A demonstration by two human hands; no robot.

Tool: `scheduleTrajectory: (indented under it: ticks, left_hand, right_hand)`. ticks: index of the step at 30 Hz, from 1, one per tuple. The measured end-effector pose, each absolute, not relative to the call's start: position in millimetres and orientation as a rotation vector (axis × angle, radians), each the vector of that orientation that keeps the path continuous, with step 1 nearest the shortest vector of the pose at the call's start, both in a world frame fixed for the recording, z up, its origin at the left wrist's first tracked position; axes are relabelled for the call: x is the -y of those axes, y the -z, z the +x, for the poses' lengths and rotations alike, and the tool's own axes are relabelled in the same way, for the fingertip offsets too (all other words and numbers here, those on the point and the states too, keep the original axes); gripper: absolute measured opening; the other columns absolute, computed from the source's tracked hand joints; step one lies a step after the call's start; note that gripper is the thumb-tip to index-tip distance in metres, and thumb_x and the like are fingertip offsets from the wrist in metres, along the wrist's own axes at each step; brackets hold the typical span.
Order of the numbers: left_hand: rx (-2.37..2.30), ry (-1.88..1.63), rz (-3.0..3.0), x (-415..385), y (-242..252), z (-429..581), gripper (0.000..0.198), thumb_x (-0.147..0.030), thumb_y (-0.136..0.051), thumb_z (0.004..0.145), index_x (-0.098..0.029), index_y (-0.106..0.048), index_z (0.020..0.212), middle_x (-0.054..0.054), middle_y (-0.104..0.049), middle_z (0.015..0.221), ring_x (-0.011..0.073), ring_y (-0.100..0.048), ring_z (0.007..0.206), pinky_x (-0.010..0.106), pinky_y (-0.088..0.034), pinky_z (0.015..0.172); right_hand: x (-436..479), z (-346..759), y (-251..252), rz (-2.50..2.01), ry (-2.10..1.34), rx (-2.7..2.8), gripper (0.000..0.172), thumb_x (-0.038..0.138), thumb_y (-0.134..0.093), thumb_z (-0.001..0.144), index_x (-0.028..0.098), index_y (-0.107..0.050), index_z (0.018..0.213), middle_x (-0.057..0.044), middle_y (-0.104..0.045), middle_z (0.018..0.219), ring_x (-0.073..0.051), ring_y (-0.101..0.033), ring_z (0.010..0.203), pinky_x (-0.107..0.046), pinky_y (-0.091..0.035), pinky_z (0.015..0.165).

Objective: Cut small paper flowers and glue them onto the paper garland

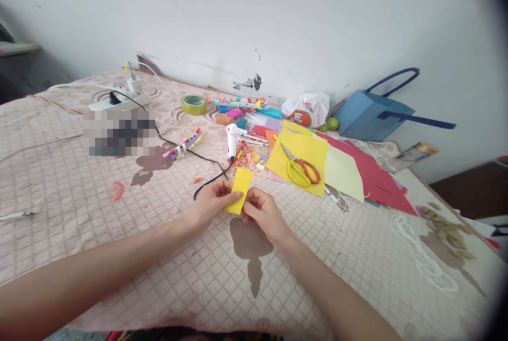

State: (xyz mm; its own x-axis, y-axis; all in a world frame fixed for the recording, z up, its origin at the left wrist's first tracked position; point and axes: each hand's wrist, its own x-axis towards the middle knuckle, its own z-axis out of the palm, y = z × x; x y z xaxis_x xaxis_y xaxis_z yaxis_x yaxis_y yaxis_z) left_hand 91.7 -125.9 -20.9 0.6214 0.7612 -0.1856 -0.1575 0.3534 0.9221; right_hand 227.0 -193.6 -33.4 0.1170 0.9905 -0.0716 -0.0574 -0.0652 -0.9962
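Note:
A small yellow paper strip point(240, 185) is held upright between my hands, over the quilted tablecloth. My left hand point(214, 198) pinches it from the left, thumb across its front. On its lower right edge, my right hand point(262, 209) has its fingers closed on the paper. Just beyond lies a white glue gun point(232, 142) with a black cord, beside a heap of colored paper scraps point(250, 158). To the right, scissors point(304, 169) with red and yellow handles rest on a yellow paper sheet point(317, 150).
Left are a power strip point(119, 101), cords and a purple decorated stick point(186, 145). At the back stand a tape roll point(194, 105), a plastic bag point(307, 108) and a blue bag point(369, 116). White string point(424, 259) and a red sheet point(373, 177) lie right.

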Motion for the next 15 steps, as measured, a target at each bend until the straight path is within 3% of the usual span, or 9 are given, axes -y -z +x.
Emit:
scheduleTrajectory:
  ticks: [7, 10, 15]
  left_hand:
    - [-0.655, -0.677, 1.032, 126.5, 22.0, 91.4, 0.047, -0.024, -0.074, 0.063, -0.015, -0.049, 0.101, 0.000, -0.063, 0.076, 0.0119, -0.061, 0.064, 0.023, -0.046, 0.058]
    - [-0.638, -0.640, 1.075, 129.1, 22.0, 91.7, 0.046, -0.024, -0.075, 0.061, -0.014, -0.050, 0.099, 0.002, -0.064, 0.080, 0.0133, -0.062, 0.068, 0.025, -0.049, 0.061]
    - [-0.616, -0.608, 1.205, 132.5, 25.4, 91.7, 0.038, -0.024, -0.075, 0.062, -0.013, -0.052, 0.090, 0.003, -0.063, 0.082, 0.0134, -0.062, 0.071, 0.025, -0.049, 0.065]
  right_hand:
    - [194.1, 226.1, 25.6, -1.197, -1.120, 0.940, 0.020, 0.038, -0.053, 0.082, 0.020, -0.056, 0.075, 0.002, -0.058, 0.063, -0.012, -0.054, 0.055, -0.023, -0.044, 0.052]
    - [192.9, 226.0, 24.6, -1.188, -1.042, 0.885, 0.022, 0.041, -0.055, 0.081, 0.020, -0.054, 0.074, 0.002, -0.055, 0.066, -0.011, -0.053, 0.056, -0.023, -0.045, 0.052]
    - [193.6, 226.2, 25.2, -1.194, -0.930, 0.892, 0.016, 0.032, -0.063, 0.077, 0.020, -0.055, 0.072, 0.003, -0.053, 0.067, -0.010, -0.049, 0.058, -0.021, -0.042, 0.051]
